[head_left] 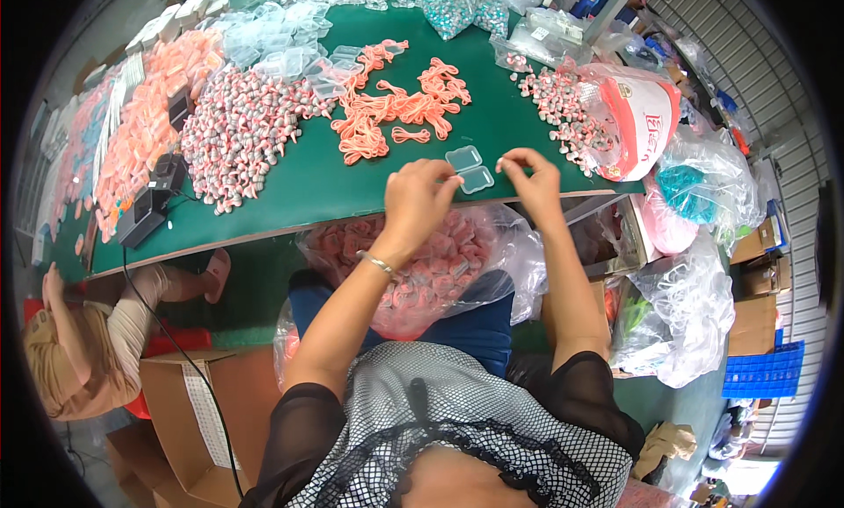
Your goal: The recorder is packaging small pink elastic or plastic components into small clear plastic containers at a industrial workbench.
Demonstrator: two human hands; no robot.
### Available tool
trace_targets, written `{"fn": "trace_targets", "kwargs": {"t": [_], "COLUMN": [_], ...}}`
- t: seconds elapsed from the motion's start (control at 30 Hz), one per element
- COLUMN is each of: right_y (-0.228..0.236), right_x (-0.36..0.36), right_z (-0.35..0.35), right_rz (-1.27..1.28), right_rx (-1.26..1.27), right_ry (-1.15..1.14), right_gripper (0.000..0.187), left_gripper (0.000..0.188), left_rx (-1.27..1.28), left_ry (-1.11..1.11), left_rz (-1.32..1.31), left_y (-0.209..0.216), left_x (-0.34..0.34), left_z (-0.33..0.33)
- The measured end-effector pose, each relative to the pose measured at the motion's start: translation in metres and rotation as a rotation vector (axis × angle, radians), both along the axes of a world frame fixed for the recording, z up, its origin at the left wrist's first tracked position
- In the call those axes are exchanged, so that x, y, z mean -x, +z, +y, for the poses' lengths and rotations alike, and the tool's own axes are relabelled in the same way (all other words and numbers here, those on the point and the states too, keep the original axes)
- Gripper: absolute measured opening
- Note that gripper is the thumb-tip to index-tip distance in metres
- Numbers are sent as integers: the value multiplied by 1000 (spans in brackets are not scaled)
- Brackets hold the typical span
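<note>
Head view: we are seeing an open, hinged clear plastic case (476, 180) lying on the green table (308, 187) between the hands. The left hand (413, 202) is curling just beside it, thumb and index close; we cannot tell whether it is gripping anything. The right hand (538, 187) is pinching a small pale piece (499, 166), too tiny to identify. Looped orange cords (362, 140) are crowding the space beyond; knobbly pink-and-grey pieces (233, 134) are heaping left, near a black boxy device (145, 216). Right, a glossy red-and-white bag (640, 121) is showing print.
</note>
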State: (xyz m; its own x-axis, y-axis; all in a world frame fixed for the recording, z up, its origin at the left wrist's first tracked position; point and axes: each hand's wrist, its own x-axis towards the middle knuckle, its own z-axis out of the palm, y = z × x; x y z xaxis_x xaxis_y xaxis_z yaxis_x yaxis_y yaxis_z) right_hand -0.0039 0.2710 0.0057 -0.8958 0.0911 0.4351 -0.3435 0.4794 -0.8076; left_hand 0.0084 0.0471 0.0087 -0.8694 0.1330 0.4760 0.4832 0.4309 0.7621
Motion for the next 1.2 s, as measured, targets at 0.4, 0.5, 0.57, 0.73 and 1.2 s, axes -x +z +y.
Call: {"fn": "trace_targets", "kwargs": {"t": [0.4, 0.5, 0.57, 0.73, 1.2], "right_y": [-29, -30, -30, -21, 24], "right_x": [-16, -14, -12, -7, -5], "right_z": [-31, -27, -22, -19, -34], "right_rz": [354, 354, 350, 218, 51], "right_rx": [-537, -528, -486, -199, -143], "right_ry": [-263, -207, -165, -47, 247], "right_gripper": [10, 11, 11, 7, 23], "left_gripper": [15, 19, 23, 32, 10], "left_rx": [322, 357, 334, 412, 225], "left_ry": [180, 141, 114, -16, -153], "left_rz": [258, 271, 280, 210, 230], "left_y": [-21, -14, -9, -11, -2], "left_x": [9, 5, 4, 15, 29], "left_z": [42, 34, 24, -32, -5]}}
